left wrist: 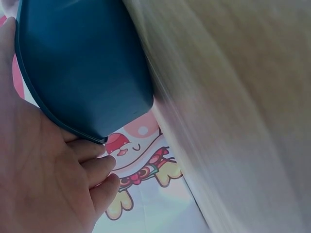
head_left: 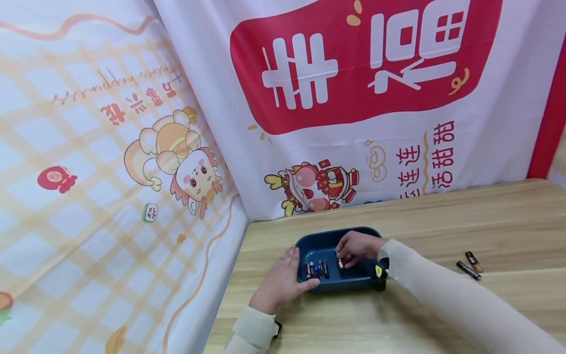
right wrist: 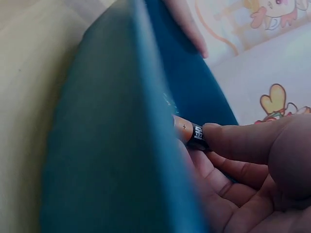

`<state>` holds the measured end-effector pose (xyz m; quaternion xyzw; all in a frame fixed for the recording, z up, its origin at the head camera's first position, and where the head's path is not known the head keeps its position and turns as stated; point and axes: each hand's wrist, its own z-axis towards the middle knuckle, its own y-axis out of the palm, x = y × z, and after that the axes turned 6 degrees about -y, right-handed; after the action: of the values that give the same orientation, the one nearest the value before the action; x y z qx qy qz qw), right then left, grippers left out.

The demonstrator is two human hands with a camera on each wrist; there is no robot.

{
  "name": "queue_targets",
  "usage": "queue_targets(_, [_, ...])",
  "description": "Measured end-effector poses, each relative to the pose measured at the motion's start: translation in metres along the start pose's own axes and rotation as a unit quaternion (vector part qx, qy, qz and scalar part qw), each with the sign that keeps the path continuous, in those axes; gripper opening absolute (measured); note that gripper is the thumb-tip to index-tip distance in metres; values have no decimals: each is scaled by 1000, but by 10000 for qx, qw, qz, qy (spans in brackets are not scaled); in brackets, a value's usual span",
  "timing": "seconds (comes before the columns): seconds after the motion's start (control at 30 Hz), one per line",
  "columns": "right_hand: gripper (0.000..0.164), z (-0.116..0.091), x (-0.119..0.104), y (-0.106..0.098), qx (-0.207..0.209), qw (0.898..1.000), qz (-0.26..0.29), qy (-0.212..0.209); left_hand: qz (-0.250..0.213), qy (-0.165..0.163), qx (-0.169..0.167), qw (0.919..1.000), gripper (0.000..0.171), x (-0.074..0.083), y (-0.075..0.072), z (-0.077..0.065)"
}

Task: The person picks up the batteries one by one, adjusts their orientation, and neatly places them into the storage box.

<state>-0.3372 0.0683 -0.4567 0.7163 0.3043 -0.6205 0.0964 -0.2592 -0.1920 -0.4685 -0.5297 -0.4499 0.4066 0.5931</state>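
A dark blue rectangular basin (head_left: 349, 283) stands on the wooden table. My left hand (head_left: 280, 280) rests against its left end, fingers fairly straight along the side and thumb across the near rim. Inside the basin, my right hand (head_left: 359, 246) pinches a battery (right wrist: 194, 134) with a copper-coloured end and a black body between thumb and fingers. Several batteries (head_left: 316, 269) lie side by side in the left part of the basin, a short way left of the right hand. The basin wall partly hides the held battery in the right wrist view.
Two more batteries (head_left: 468, 270) lie on the table (head_left: 508, 221) to the right, beyond the right forearm. Printed cloths hang behind the table (head_left: 389, 147) and along its left side (head_left: 88, 196).
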Motion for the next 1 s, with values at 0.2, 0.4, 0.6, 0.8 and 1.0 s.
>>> queue_targets(0.2, [11,2,1,4,-2,9998,-179,54,-22,43,7,10000,109,3,-1,5])
queue_targets(0.4, [9,5,2,5,82,9991,-352,212,-6,98,-64,9999,110,7,2,11])
queue_targets(0.6, [10,8,2,9,135,9991,-340,199,44,169,-65,9998,109,8,2,13])
queue_targets(0.8, [8,10,5,14,207,9983,-484,245,-98,124,-119,9998,110,5,3,10])
queue_targets(1.0, [9,19,3,23,147,9972,-687,261,-215,-50,-141,9997,110,-5,7,5])
